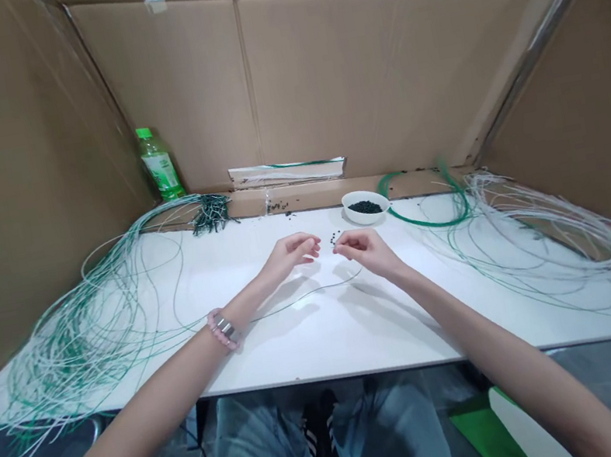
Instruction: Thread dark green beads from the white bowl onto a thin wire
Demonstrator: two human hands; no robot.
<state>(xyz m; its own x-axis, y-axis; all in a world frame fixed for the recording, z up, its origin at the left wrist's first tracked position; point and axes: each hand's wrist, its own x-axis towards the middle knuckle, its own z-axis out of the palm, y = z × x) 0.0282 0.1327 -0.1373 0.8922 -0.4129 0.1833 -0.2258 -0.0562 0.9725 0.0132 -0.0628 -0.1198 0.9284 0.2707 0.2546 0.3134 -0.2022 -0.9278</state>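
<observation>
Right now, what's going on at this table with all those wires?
A person sits at a white table and works with both hands close together above its middle. The left hand and right hand each pinch something small; a thin wire runs across the table beneath them. A white bowl of small dark pieces sits just behind. Green and white wire coils lie on either side, with a green bottle in the far left corner.

Brown cardboard walls enclose a white table above grey floor.
</observation>
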